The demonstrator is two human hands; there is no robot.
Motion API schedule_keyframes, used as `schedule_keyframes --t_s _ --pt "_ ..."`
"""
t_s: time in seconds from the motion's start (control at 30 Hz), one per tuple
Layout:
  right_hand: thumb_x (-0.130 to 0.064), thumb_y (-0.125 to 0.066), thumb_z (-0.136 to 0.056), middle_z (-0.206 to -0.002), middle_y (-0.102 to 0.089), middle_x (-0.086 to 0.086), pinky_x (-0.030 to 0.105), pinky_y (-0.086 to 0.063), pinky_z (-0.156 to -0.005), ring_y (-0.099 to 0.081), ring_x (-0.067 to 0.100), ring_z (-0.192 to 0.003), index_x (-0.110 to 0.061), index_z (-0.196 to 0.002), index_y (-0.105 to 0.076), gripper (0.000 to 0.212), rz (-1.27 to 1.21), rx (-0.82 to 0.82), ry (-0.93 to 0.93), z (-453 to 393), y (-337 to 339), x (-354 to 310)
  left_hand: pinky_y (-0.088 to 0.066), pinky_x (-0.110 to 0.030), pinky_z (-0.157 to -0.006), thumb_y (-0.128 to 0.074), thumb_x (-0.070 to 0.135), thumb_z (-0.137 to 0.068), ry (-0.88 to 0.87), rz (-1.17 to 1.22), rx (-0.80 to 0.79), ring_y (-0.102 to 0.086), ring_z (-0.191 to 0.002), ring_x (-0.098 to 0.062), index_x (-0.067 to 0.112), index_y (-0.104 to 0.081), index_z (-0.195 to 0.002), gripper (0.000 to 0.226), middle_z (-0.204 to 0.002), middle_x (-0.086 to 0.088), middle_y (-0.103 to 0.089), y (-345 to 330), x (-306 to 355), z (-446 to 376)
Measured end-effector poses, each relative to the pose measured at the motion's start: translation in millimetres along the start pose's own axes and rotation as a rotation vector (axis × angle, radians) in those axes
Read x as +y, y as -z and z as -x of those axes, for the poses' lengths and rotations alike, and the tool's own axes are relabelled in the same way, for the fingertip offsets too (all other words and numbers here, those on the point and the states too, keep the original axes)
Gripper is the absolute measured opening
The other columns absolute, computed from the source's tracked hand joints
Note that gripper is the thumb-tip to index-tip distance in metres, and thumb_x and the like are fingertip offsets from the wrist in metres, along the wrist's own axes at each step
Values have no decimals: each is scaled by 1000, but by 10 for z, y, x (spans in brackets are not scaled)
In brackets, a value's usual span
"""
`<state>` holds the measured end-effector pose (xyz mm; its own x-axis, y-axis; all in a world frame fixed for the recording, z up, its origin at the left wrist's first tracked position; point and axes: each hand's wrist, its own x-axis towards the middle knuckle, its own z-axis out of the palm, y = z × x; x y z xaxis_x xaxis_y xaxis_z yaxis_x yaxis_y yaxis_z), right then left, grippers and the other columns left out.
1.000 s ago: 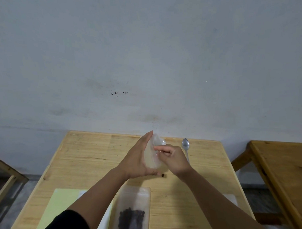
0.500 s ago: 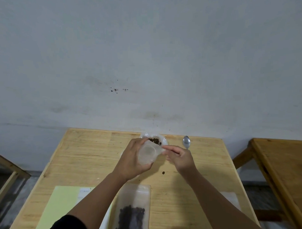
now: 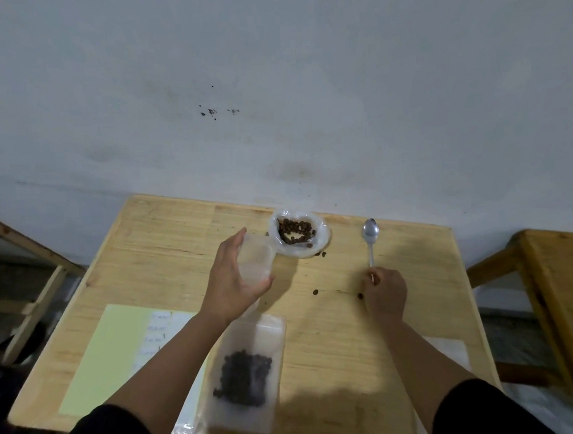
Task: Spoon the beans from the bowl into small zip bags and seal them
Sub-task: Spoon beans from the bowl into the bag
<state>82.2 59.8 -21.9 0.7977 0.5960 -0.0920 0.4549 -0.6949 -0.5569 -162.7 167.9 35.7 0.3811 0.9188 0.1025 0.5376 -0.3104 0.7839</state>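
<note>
Your left hand [image 3: 232, 283] curls round an empty small zip bag [image 3: 256, 260], held up just short of the white bowl [image 3: 323, 240]. That bowl sits at the far edge of the wooden table [image 3: 169, 253] with brown beans [image 3: 295, 231] inside. Right of the bowl lies the spoon [image 3: 371, 236]; your right hand [image 3: 386, 293] is closed at its handle end, though whether it truly grips is unclear. A filled zip bag [image 3: 248, 374] lies nearer you than the bowl, beside a green sheet [image 3: 101, 356]. Stray beans [image 3: 315, 292] dot the wood between bowl and right hand.
</note>
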Motion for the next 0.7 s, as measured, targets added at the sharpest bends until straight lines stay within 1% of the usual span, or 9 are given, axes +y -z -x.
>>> schedule_keyframes --t_s 0.07,0.13,0.33,0.4,0.5,0.53,0.6,0.63,0.7 --pt "-4 -61 -83 -92 -64 21 31 -38 -75 -56 36 -90 -1 -97 -69 16 -12 11 2 -13 -22 -1 -25 -14 -101 -83 28 -68 12 -15 8 -32 -119 3 17 -29 -144 94 -137 1 -41 -13 8 -3" --pt "-2 -59 -83 -92 -64 21 31 -37 -75 -56 36 -90 1 -98 -67 17 -52 23 -16 -24 -14 -30 -25 -15 -101 -82 29 -68 13 -30 16 -32 -119 3 16 -29 -144 94 -137 0 -41 -28 15 -4" --pt "-8 -55 -86 -103 -64 17 30 -40 -80 -57 31 -98 -2 -103 -64 20 -127 -29 -225 -88 1 -154 -25 -17 -102 -82 31 -68 43 -30 39 -30 -119 3 17 -28 -145 94 -139 -2 -40 -31 -24 -19" --pt "-9 -53 -89 -102 -63 17 26 -40 -74 -57 29 -91 -2 -101 -63 18 -160 -10 -263 -80 40 -177 -25 -16 -102 -82 29 -68 34 -25 43 -30 -120 3 15 -29 -144 93 -140 -2 -40 -20 -35 -34" --pt "-7 -47 -93 -88 -62 11 8 -36 -51 -54 21 -68 -1 -96 -60 15 -270 75 -295 -13 141 -261 -24 -15 -103 -82 28 -69 25 -7 36 -30 -121 3 14 -30 -144 93 -140 -2 -40 -4 -55 -66" --pt "-8 -46 -93 -84 -62 10 10 -35 -51 -56 23 -68 -1 -93 -61 17 -293 123 -287 15 170 -301 -23 -14 -103 -82 28 -68 21 0 33 -30 -121 3 15 -30 -144 93 -140 -2 -40 -1 -67 -74" --pt "-12 -47 -92 -78 -67 10 22 -38 -63 -63 28 -76 -4 -91 -65 20 -344 213 -248 82 226 -375 -23 -13 -102 -82 29 -68 14 16 10 -30 -121 4 17 -29 -144 94 -141 -1 -40 8 -90 -73" --pt "-14 -48 -91 -74 -68 8 25 -41 -66 -65 27 -75 -7 -91 -67 20 -390 240 -231 114 265 -428 -24 -14 -103 -82 29 -69 14 28 -5 -30 -121 4 18 -28 -145 94 -141 -1 -40 14 -99 -73" --pt "-16 -51 -91 -72 -68 4 27 -50 -68 -66 16 -66 -13 -95 -68 18 -495 268 -185 179 355 -541 -25 -17 -103 -81 30 -69 11 61 -29 -31 -123 1 19 -27 -145 94 -142 -1 -39 34 -122 -87"
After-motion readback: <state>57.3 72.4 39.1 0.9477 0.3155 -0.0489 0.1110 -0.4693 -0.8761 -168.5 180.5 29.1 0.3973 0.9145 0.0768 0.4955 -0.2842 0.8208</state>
